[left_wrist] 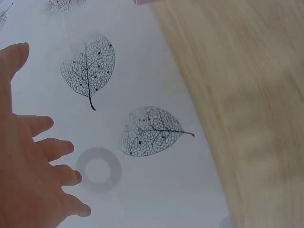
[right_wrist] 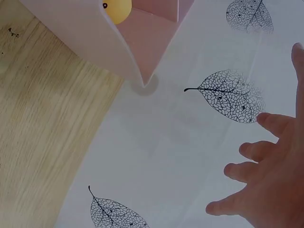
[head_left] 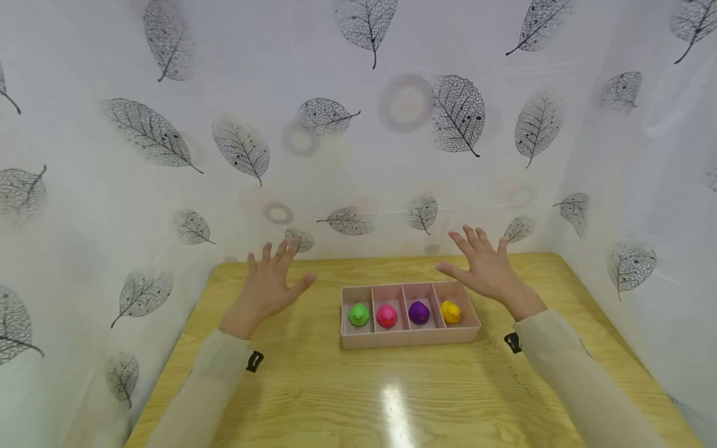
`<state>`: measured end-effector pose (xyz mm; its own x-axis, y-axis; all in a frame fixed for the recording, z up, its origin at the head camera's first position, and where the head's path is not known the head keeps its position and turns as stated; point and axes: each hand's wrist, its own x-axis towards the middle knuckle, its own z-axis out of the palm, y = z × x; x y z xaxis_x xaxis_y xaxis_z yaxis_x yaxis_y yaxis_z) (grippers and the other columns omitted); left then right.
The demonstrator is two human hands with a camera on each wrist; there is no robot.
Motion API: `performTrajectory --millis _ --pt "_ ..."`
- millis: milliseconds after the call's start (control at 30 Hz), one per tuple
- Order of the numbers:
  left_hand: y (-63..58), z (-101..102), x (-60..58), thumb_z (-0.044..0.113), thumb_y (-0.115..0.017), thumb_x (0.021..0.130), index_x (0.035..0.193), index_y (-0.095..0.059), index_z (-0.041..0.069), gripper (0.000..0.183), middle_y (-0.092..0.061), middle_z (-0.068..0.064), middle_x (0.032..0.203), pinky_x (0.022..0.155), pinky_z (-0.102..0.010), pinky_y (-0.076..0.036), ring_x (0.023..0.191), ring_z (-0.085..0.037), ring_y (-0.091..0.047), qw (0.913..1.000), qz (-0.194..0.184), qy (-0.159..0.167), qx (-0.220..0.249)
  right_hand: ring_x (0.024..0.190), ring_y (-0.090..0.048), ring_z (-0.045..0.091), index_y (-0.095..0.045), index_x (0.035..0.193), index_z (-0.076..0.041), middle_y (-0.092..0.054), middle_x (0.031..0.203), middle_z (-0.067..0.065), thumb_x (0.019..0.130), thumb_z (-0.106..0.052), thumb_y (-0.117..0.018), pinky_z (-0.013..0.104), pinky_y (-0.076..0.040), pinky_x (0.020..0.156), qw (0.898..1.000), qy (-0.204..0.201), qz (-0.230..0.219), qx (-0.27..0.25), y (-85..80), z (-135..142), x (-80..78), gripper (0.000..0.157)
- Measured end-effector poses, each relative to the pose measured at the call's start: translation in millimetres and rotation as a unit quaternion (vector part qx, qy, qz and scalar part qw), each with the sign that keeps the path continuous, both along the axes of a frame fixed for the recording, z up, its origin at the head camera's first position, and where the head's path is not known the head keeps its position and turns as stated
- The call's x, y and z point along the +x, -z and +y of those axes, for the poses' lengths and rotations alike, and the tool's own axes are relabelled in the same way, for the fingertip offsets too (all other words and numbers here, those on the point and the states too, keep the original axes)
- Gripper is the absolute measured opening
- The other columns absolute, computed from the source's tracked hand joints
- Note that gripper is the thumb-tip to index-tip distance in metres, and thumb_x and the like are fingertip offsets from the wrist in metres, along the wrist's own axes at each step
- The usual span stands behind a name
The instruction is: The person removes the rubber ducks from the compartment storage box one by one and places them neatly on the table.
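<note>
A pale pink divided box [head_left: 409, 338] stands on the table, with one small toy duck in each compartment. From left to right these are a green duck [head_left: 358, 315], a pink duck [head_left: 387, 316], a purple duck [head_left: 418, 313] and a yellow duck [head_left: 450, 312]. To the left of the box my left hand [head_left: 267, 289] is raised with its fingers spread, holding nothing. My right hand [head_left: 488, 269] is up by the box's right end, fingers also spread and holding nothing. In the right wrist view, part of the yellow duck [right_wrist: 118, 10] shows inside the box.
The box is on a light wooden table [head_left: 313, 392]. A white sheet with a leaf print [head_left: 392, 168] hangs behind the table and along both sides. A small black tag [head_left: 254, 361] is near the left cuff, another black tag [head_left: 512, 343] near the right.
</note>
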<state>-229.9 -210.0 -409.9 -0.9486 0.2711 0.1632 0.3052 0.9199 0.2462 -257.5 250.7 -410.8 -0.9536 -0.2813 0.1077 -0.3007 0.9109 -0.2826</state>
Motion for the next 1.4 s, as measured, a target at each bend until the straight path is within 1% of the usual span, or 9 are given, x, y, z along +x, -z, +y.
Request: performTrajectory --millis 267,400,467,567,633,700,867,1200,1400 --pt "13.0 10 2.9 0.061 -0.057 0.102 0.169 -0.024 0.015 0.087 -0.042 -0.022 0.165 0.119 -0.084 -0.010 0.151 -0.052 -0.039 0.9975 0.009 0.023 0.067 0.157 -0.016 0.057 -0.025 0.168 -0.016 -0.015 0.174 0.027 0.102 -0.061 -0.056 0.084 -0.009 0.119 0.995 -0.014 -0.027 -0.092 18.3 10 6.2 0.086" --pt "21.2 15 3.4 0.052 -0.061 0.102 0.164 -0.036 0.013 0.077 -0.055 -0.021 0.156 0.119 -0.074 -0.031 0.138 -0.048 -0.056 0.9935 0.039 0.042 0.099 0.154 -0.021 0.061 -0.026 0.168 -0.016 -0.014 0.175 0.026 0.103 -0.059 -0.058 0.084 -0.018 0.117 0.992 -0.016 -0.038 -0.123 30.5 17 11.3 0.085" --pt "25.2 18 4.3 0.047 -0.064 0.102 0.160 -0.044 0.012 0.070 -0.062 -0.021 0.148 0.105 -0.065 -0.050 0.116 -0.046 -0.070 0.9901 0.051 0.051 0.120 0.153 -0.023 0.061 -0.027 0.168 -0.016 -0.014 0.175 0.025 0.103 -0.059 -0.058 0.084 -0.022 0.115 0.990 -0.014 -0.041 -0.131 36.4 19 14.5 0.084" --pt "30.6 23 5.4 0.040 -0.068 0.101 0.151 -0.057 0.010 0.058 -0.074 -0.019 0.130 0.084 -0.055 -0.061 0.095 -0.039 -0.076 0.9835 0.076 0.063 0.152 0.152 -0.024 0.062 -0.027 0.168 -0.015 -0.014 0.174 0.026 0.104 -0.057 -0.057 0.084 -0.024 0.115 0.990 -0.011 -0.046 -0.136 44.2 23 19.7 0.082" --pt "34.8 27 5.1 0.034 -0.070 0.101 0.144 -0.063 0.008 0.051 -0.078 -0.019 0.118 0.077 -0.051 -0.063 0.087 -0.034 -0.077 0.9772 0.086 0.075 0.179 0.152 -0.024 0.063 -0.027 0.168 -0.015 -0.014 0.174 0.026 0.104 -0.056 -0.057 0.084 -0.024 0.114 0.989 -0.009 -0.052 -0.140 48.6 24 23.8 0.082" --pt "38.4 31 4.5 0.030 -0.071 0.100 0.137 -0.067 0.006 0.045 -0.079 -0.018 0.111 0.082 -0.050 -0.064 0.096 -0.033 -0.078 0.9714 0.090 0.083 0.204 0.151 -0.025 0.064 -0.026 0.168 -0.015 -0.013 0.174 0.027 0.105 -0.055 -0.056 0.084 -0.025 0.113 0.988 -0.008 -0.059 -0.140 53.4 26 27.5 0.081" --pt "45.0 39 4.9 0.026 -0.075 0.098 0.132 -0.069 0.005 0.040 -0.079 -0.017 0.112 0.079 -0.045 -0.064 0.098 -0.034 -0.077 0.9608 0.054 0.092 0.256 0.147 -0.029 0.066 -0.026 0.168 -0.016 -0.013 0.174 0.027 0.104 -0.055 -0.058 0.084 -0.027 0.112 0.986 -0.004 -0.073 -0.148 66.3 29 35.6 0.081" --pt "64.9 55 7.5 0.021 -0.078 0.095 0.132 -0.070 0.006 0.041 -0.076 -0.014 0.126 0.088 -0.051 -0.059 0.112 -0.033 -0.073 0.9605 0.028 0.106 0.256 0.146 -0.033 0.065 -0.029 0.167 -0.014 -0.020 0.171 0.030 0.100 -0.055 -0.064 0.083 -0.031 0.111 0.985 -0.007 -0.078 -0.153 94.6 39 42.2 0.086" --pt "71.0 61 9.7 0.025 -0.079 0.094 0.131 -0.071 0.005 0.043 -0.075 -0.012 0.129 0.098 -0.057 -0.057 0.117 -0.032 -0.072 0.9607 0.011 0.098 0.259 0.145 -0.035 0.065 -0.029 0.167 -0.013 -0.021 0.170 0.033 0.100 -0.055 -0.064 0.082 -0.033 0.111 0.987 -0.011 -0.082 -0.140 99.2 40 45.8 0.086"
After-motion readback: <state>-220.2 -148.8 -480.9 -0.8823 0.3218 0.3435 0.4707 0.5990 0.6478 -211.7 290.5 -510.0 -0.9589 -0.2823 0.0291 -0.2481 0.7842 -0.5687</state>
